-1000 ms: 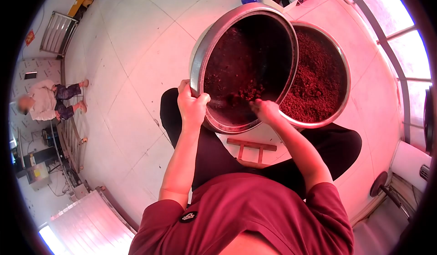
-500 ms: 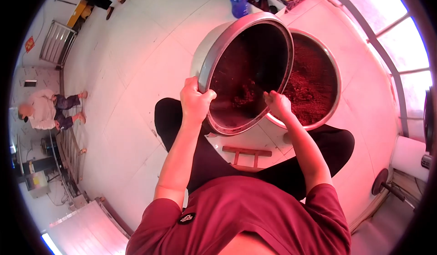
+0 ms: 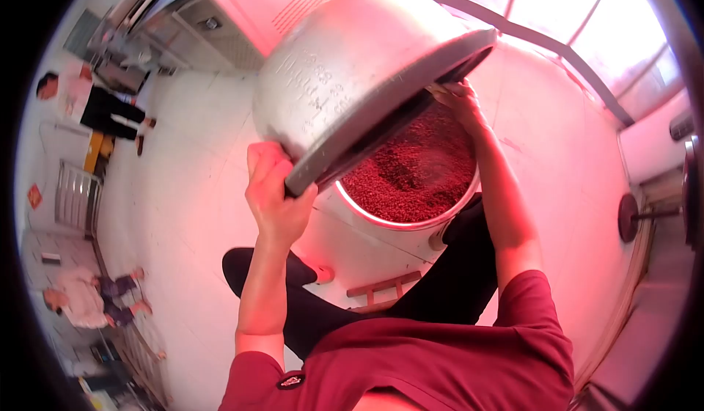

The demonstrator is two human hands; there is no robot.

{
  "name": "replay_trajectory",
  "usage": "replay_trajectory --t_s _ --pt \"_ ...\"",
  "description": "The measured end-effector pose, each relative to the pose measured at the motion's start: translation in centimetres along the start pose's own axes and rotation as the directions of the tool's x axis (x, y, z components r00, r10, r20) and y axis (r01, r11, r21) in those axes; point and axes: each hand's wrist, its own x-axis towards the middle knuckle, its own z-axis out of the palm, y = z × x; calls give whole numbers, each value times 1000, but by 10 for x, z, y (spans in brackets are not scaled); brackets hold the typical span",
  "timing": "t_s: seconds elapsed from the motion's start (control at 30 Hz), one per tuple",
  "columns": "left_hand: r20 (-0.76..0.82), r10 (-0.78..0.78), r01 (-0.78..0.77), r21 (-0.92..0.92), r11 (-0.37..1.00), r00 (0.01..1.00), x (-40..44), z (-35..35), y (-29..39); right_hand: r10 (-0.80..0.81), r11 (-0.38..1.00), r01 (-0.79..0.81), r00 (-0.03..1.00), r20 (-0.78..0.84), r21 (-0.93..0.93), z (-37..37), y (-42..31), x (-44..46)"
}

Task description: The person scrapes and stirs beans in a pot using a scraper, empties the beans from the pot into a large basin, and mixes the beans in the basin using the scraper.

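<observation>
My left hand [image 3: 275, 191] is wrapped round the near left edge of a big silver metal pot [image 3: 323, 81], thumb at the rim. The pot is tipped steeply, its mouth facing down and its dented outer wall turned up. Beneath it stands a round container [image 3: 402, 225] with a shiny rim, full of small reddish grains [image 3: 411, 180]. My right hand [image 3: 460, 101] reaches to the pot's mouth from the right, above the grains. The pot's edge hides its fingertips, so I cannot see whether they hold anything. The pot's inside is mostly out of sight.
A low wooden stool [image 3: 385, 286] is between my legs. Two people are at the left, one standing [image 3: 103, 107] and one seated [image 3: 95, 297]. A pale cabinet [image 3: 282, 4] stands beyond the pot, and a dumbbell-like object [image 3: 645, 217] is at the right.
The pot has been lifted and tipped over much further, its mouth now downward over the container. My right hand has moved up along its rim. The view has turned, showing another person and the cabinet.
</observation>
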Motion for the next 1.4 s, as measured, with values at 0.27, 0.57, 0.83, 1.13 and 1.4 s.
replay_trajectory --t_s 0.27,0.57,0.83,1.13,1.4 --pt "47 438 -440 125 889 898 10 18 56 26 953 1 996 -83 304 1 21 -13" --pt "108 506 -515 273 812 856 24 -2 76 -72 923 97 994 -79 372 8 -3 18" --pt "89 531 -532 290 796 843 31 -7 84 -115 906 126 992 -52 403 1 -12 35" --pt "128 505 -520 251 816 854 33 -29 90 -254 879 353 915 -313 320 -9 -24 35" --pt "-198 -220 194 -143 970 955 23 -13 51 -62 949 107 985 -158 298 -5 -2 24"
